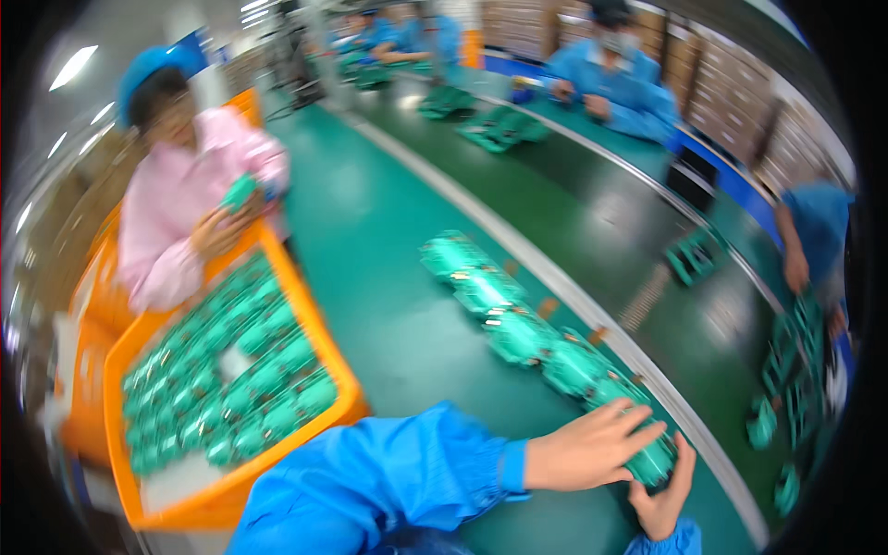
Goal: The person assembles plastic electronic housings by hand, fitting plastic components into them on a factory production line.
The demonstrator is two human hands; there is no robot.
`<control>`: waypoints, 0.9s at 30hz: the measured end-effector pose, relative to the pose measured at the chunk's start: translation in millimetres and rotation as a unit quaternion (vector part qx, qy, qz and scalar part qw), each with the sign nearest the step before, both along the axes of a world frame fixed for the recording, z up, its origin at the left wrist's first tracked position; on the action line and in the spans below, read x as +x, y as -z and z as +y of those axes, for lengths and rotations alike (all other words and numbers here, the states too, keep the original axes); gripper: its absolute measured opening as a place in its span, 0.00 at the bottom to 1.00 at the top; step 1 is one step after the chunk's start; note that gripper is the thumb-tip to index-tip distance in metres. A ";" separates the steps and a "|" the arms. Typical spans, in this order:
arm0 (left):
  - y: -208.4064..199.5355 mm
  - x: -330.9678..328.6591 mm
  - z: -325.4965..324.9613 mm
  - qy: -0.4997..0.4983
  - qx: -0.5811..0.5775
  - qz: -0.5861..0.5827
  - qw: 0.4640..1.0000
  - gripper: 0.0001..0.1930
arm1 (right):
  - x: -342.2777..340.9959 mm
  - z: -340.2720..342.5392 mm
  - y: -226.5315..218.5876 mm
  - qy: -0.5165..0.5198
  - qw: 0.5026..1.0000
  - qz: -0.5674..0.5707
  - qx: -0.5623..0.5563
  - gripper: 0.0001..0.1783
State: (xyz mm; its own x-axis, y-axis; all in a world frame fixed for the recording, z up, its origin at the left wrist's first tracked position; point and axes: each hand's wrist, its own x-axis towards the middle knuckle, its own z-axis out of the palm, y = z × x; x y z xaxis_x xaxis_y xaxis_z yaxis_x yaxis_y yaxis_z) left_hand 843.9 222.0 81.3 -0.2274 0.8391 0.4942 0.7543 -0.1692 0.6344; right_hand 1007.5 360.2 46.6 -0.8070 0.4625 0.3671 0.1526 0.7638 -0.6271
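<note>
A row of shiny green rounded parts (520, 335) runs diagonally over the green tabletop, its near end at my hands. My left hand (592, 449) comes from the lower left in a blue sleeve and lies over the nearest green part (655, 461), fingers bent across its top. Round the near end of that same part, my right hand (668, 498) closes with thumb and fingers on either side. Both hands grip it at table height, against the row. Blur hides the finer detail of the parts, and I cannot tell their exact kind.
An orange crate (347, 384) full of similar green parts stands at the left. Beside it, a person in pink (199, 171) holds a green part. Beyond a metal rail (435, 178) runs a dark green conveyor (592, 199) carrying green pieces, with blue-clad workers (622, 83) along its far side.
</note>
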 end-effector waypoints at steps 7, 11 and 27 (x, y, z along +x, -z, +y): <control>-23.8 -91.3 -15.3 -0.141 -0.205 0.262 0.933 0.26 | 7.7 2.9 -17.1 -0.017 0.991 -0.088 0.102 0.34; 1.1 -125.5 -6.1 -0.118 -0.271 0.215 0.931 0.23 | -13.5 7.1 -30.6 -0.078 0.980 -0.081 0.163 0.38; 17.9 -71.6 13.5 -0.069 -0.240 0.188 0.950 0.10 | -17.4 -17.3 -55.8 -0.032 0.918 -0.243 0.311 0.39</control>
State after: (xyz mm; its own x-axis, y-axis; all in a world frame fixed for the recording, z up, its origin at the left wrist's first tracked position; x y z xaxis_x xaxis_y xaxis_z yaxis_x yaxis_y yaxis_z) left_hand 772.3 235.6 63.4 -0.2346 0.9633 0.1303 0.9366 0.1882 0.2956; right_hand 990.1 342.9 102.4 -0.9635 0.2315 0.1343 0.2415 0.9683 0.0632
